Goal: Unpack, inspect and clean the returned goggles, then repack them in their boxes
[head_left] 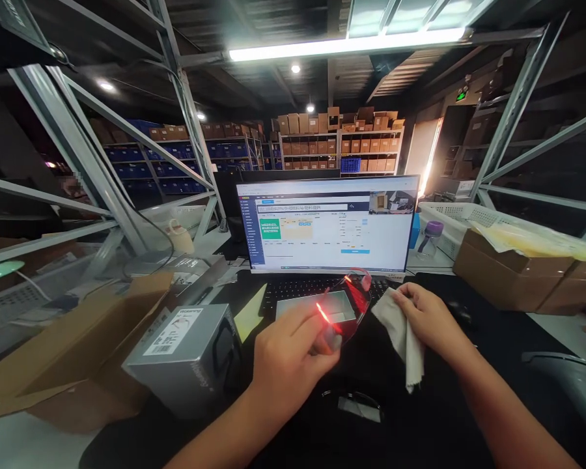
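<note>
My left hand (pixel 293 352) is closed on a red-glowing, thin-framed device (pixel 357 296) that looks like eyewear. Its red light shines by my fingers and at the far end of the frame. Between the thumb and fingers of my right hand (pixel 427 316), a pale cloth (pixel 403 339) is pinched and hangs down. Behind my left hand, a shallow grey box part (pixel 342 303) lies in front of the keyboard (pixel 293 288). A dark curved piece with a clear panel (pixel 359 407) rests on the black mat below my hands. Left of my left hand stands a grey product box (pixel 185 355) with a label.
An open cardboard box (pixel 78 339) is at the left. A monitor (pixel 327 228) stands behind the keyboard. To the right are a black mouse (pixel 459 312), a purple-capped bottle (pixel 430 238), a cardboard box of yellow material (pixel 527 273) and a grey handheld scanner (pixel 566 374).
</note>
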Demonstrator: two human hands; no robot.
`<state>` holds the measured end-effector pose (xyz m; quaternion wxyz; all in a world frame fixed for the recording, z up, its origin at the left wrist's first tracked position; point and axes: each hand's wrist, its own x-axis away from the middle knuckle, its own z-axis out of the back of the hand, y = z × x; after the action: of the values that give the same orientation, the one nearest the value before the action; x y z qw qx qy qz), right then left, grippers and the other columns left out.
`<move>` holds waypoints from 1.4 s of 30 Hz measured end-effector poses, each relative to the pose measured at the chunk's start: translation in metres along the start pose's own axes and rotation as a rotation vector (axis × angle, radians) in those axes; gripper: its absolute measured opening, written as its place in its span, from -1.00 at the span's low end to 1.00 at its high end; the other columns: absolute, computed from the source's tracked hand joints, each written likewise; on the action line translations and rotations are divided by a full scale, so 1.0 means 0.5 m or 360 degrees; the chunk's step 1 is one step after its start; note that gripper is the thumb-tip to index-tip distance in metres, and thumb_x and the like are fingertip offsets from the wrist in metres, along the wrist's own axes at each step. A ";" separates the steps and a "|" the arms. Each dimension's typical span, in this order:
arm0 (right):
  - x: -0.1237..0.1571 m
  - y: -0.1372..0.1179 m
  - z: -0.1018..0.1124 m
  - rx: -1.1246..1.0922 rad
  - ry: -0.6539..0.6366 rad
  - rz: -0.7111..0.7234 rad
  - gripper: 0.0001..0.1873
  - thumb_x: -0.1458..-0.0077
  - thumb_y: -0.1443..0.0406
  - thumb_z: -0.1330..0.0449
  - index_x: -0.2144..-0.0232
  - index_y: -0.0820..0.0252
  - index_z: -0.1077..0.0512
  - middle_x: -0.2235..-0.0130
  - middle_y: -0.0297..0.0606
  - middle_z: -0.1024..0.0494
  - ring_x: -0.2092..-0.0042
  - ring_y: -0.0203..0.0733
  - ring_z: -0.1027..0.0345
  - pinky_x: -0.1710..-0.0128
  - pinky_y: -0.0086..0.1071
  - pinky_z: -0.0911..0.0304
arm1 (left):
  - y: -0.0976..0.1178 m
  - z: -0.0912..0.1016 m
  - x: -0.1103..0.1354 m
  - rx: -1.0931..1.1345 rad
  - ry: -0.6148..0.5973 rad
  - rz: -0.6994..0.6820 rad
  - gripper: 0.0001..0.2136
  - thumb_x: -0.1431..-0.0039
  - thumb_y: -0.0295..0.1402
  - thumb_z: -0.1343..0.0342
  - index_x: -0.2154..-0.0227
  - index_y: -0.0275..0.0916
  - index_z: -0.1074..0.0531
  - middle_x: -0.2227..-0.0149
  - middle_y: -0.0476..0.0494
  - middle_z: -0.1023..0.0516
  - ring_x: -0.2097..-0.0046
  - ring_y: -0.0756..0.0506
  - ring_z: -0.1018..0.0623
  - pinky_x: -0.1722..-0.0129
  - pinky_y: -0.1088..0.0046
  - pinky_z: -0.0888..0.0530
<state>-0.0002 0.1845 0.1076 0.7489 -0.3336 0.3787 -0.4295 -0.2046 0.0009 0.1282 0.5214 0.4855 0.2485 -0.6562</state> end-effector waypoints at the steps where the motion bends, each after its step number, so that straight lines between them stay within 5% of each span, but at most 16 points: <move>1: -0.002 -0.002 -0.010 -0.0238 -0.0031 -0.0066 -0.60 -0.04 -0.07 -0.27 0.47 0.13 -0.41 0.51 -0.30 -0.47 0.44 -0.16 -0.28 0.45 -0.34 -0.09 | 0.001 -0.003 0.004 -0.0013 -0.0003 0.0021 -0.86 -0.09 -0.55 -0.18 0.50 -0.22 -0.39 0.41 -0.01 -0.56 0.34 -0.03 -0.56 0.34 0.48 -0.48; 6: 0.059 -0.067 -0.068 -0.1394 0.0019 -0.0202 -0.52 0.06 -0.08 -0.39 0.32 0.07 -0.33 0.36 -0.34 -0.50 0.37 -0.19 -0.34 0.40 -0.35 -0.27 | 0.002 -0.022 0.027 -0.0184 -0.0077 0.0079 -0.91 -0.11 -0.53 -0.21 0.43 -0.24 -0.43 0.35 -0.02 -0.59 0.33 -0.04 -0.57 0.34 0.46 -0.43; 10: 0.149 -0.126 -0.106 -0.1922 -0.0398 -0.0123 -0.77 -0.16 0.08 -0.31 0.28 0.05 -0.42 0.20 -0.26 -0.54 0.18 -0.13 -0.40 0.17 -0.29 -0.35 | 0.001 -0.039 0.041 -0.0430 -0.0090 -0.0010 -0.91 -0.18 -0.47 -0.21 0.41 -0.25 -0.42 0.34 -0.06 -0.60 0.37 -0.06 -0.57 0.43 0.40 -0.35; 15: 0.164 -0.113 -0.120 -0.1696 -0.0525 -0.0012 -0.52 -0.28 -0.05 -0.13 0.50 0.12 -0.55 0.40 -0.23 -0.53 0.26 -0.13 -0.38 0.15 -0.29 -0.31 | 0.010 -0.047 0.044 -0.0610 -0.0085 -0.0071 -0.84 -0.27 -0.33 -0.19 0.41 -0.24 -0.41 0.46 -0.03 -0.54 0.48 -0.06 -0.51 0.49 0.36 -0.29; 18: 0.145 -0.100 -0.117 -0.1378 -0.0524 0.0135 -0.67 -0.20 0.04 -0.28 0.48 0.07 -0.64 0.43 -0.26 -0.57 0.34 -0.17 -0.40 0.26 -0.32 -0.33 | 0.017 -0.048 0.045 -0.0668 -0.0063 -0.0157 -0.81 -0.34 -0.29 -0.11 0.36 -0.28 -0.43 0.39 -0.12 -0.62 0.42 -0.10 -0.57 0.46 0.36 -0.35; 23: 0.148 -0.099 -0.119 -0.1042 -0.0223 0.0411 -0.91 -0.12 0.25 -0.37 0.31 -0.06 -0.69 0.29 -0.27 -0.68 0.21 -0.12 -0.52 0.17 -0.29 -0.39 | 0.021 -0.052 0.049 -0.0668 -0.0034 -0.0303 -0.85 -0.35 -0.36 -0.08 0.30 -0.32 -0.46 0.35 -0.21 -0.65 0.34 -0.18 -0.64 0.34 0.34 -0.49; 26: 0.162 -0.101 -0.129 -0.1258 -0.0081 0.0277 -0.96 -0.14 0.24 -0.36 0.35 0.04 -0.59 0.38 -0.31 -0.62 0.36 -0.23 -0.47 0.35 -0.40 -0.36 | 0.022 -0.053 0.047 -0.0618 -0.0033 -0.0332 -0.82 -0.36 -0.31 -0.09 0.31 -0.32 -0.46 0.36 -0.20 -0.65 0.34 -0.17 -0.64 0.28 0.33 -0.54; 31: 0.157 -0.111 -0.129 -0.1712 -0.0057 -0.0010 -0.57 -0.03 0.17 -0.44 0.41 0.08 -0.21 0.54 -0.50 -0.36 0.54 -0.38 -0.17 0.56 -0.53 -0.16 | 0.023 -0.054 0.044 -0.0629 -0.0048 -0.0354 -0.75 -0.38 -0.22 -0.09 0.30 -0.33 -0.47 0.36 -0.20 -0.64 0.34 -0.15 -0.64 0.22 0.32 -0.58; 36: 0.132 -0.114 -0.118 -0.1596 -0.0181 -0.0197 -0.30 0.26 0.16 -0.56 0.60 0.12 -0.02 0.59 -0.52 -0.18 0.53 -0.41 0.02 0.55 -0.51 -0.04 | 0.017 -0.064 0.055 -0.0685 -0.0057 -0.0466 -0.77 -0.35 -0.22 -0.13 0.26 -0.32 -0.50 0.36 -0.19 -0.65 0.34 -0.15 -0.65 0.16 0.28 -0.61; 42: 0.155 -0.119 -0.142 -0.1274 0.0057 -0.0119 -0.28 0.27 0.12 -0.51 0.71 0.11 0.04 0.65 -0.53 0.00 0.54 -0.42 0.19 0.58 -0.47 0.14 | 0.016 -0.066 0.060 -0.0626 -0.0048 -0.0401 -0.86 -0.30 -0.35 -0.20 0.35 -0.30 -0.46 0.38 -0.18 -0.64 0.36 -0.13 -0.65 0.21 0.35 -0.62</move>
<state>-0.0573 0.0786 0.1003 0.5370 -0.6050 0.5165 -0.2809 -0.1841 0.0123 0.0893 0.5234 0.3299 0.4225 -0.6623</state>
